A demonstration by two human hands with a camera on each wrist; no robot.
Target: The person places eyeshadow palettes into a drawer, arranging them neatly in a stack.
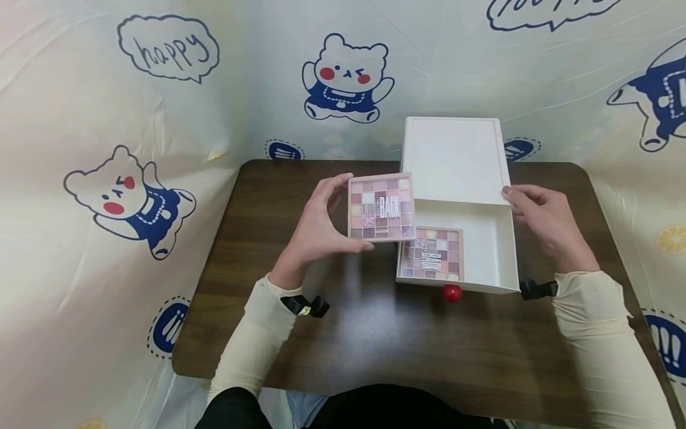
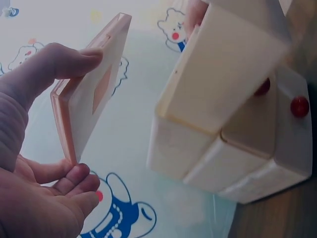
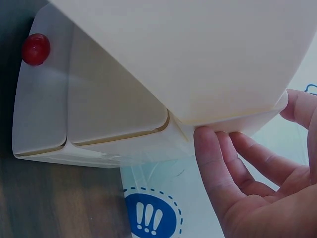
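Observation:
My left hand (image 1: 320, 223) grips a pink-framed eyeshadow palette (image 1: 382, 207) by its edges, thumb along the near edge and fingers at the far one. The palette's lid shows a grid of coloured squares; its pale back faces the left wrist camera. A second eyeshadow palette (image 1: 432, 254) lies in the left part of a pulled-out white drawer (image 1: 490, 245), turned sideways. The held palette overlaps the drawer's left rim in the head view. My right hand (image 1: 548, 221) holds the right side of the white drawer cabinet (image 1: 455, 156), thumb at the top front corner, fingertips against the side.
Closed lower drawers (image 3: 116, 94) sit under the pulled-out one, with red round knobs (image 3: 35, 49). The cabinet stands toward the back right of a brown wooden table (image 1: 343, 351). Behind it hangs a pale curtain (image 1: 257, 77) printed with bears.

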